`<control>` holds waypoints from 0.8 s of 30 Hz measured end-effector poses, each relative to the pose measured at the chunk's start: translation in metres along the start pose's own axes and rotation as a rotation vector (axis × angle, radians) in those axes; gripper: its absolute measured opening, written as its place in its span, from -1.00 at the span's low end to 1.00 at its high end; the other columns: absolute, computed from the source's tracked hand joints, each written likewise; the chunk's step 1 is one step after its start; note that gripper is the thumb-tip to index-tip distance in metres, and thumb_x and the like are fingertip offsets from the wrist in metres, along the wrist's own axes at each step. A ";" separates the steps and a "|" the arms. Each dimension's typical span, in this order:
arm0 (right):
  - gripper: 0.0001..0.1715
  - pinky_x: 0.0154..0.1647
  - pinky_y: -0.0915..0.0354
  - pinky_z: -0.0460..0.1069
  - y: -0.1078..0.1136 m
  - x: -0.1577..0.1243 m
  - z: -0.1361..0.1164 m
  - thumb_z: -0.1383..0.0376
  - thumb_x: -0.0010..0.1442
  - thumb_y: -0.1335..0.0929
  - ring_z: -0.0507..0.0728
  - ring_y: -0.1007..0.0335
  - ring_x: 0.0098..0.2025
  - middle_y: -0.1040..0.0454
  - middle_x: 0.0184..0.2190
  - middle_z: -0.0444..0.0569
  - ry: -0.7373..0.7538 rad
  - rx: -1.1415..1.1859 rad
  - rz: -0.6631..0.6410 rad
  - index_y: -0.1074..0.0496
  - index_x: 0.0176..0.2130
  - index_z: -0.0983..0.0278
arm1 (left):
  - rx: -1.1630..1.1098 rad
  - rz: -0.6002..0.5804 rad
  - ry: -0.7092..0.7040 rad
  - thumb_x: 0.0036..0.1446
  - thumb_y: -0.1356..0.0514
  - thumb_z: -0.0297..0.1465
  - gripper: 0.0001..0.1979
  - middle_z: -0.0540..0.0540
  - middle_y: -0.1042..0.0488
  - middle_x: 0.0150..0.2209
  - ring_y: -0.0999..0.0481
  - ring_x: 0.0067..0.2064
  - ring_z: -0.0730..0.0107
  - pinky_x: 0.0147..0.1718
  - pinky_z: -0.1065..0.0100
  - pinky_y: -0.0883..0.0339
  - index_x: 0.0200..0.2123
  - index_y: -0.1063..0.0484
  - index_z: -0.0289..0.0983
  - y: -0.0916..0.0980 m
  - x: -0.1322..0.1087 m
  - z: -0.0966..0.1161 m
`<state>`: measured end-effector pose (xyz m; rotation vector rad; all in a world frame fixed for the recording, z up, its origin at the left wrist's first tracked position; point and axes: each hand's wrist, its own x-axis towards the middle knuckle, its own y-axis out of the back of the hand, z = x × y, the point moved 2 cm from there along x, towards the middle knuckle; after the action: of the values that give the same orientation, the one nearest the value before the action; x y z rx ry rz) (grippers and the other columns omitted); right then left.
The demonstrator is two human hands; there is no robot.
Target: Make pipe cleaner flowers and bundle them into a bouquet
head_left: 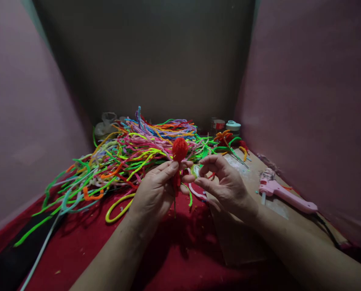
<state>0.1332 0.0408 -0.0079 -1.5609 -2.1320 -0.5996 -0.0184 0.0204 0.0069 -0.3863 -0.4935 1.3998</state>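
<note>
Head view: the left hand [156, 192] pinches a red flower [179, 148] by its stem, just under the bloom, above the red surface [174, 250]. The right hand [226, 184], fingers narrow, holds a green strip [195, 170] against that stem. This looks like wrapping, and going on calls for a steady left grip. Pipe cleaners [132, 153] lie behind, and a glue gun [285, 196] lies to the right.
</note>
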 end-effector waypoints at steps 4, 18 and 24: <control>-0.64 -0.37 -0.25 -0.08 0.001 -0.002 0.004 0.33 0.04 -0.42 -0.01 -0.28 -0.38 -0.32 -0.41 -0.18 0.056 -0.082 -0.007 -0.25 -0.17 0.20 | -0.008 0.016 -0.006 0.08 -0.13 -0.52 -0.85 -0.18 -0.57 -0.36 -0.58 -0.36 0.30 -0.47 0.43 -0.48 -0.38 -0.52 -0.42 0.000 -0.001 0.001; -0.66 -0.43 -0.22 -0.09 0.005 0.002 0.002 0.29 0.07 -0.40 -0.02 -0.25 -0.41 -0.31 -0.43 -0.18 0.033 -0.098 0.029 -0.29 -0.13 0.20 | -0.040 0.040 -0.069 0.14 -0.08 -0.53 -0.79 -0.14 -0.56 -0.43 -0.56 -0.42 0.42 -0.40 0.46 -0.49 -0.41 -0.53 -0.42 0.001 -0.004 0.014; -0.56 -0.48 -0.20 -0.10 0.004 0.000 0.000 0.29 0.07 -0.40 0.00 -0.25 -0.39 -0.31 -0.42 -0.17 0.032 -0.060 0.007 -0.23 -0.06 0.20 | 0.021 -0.020 -0.019 0.12 -0.10 -0.51 -0.81 -0.17 -0.56 -0.29 -0.56 -0.43 0.34 -0.60 0.48 -0.42 -0.29 -0.51 -0.39 0.000 -0.001 0.007</control>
<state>0.1369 0.0421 -0.0075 -1.5795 -2.1018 -0.6876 -0.0217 0.0187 0.0125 -0.3510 -0.4968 1.3897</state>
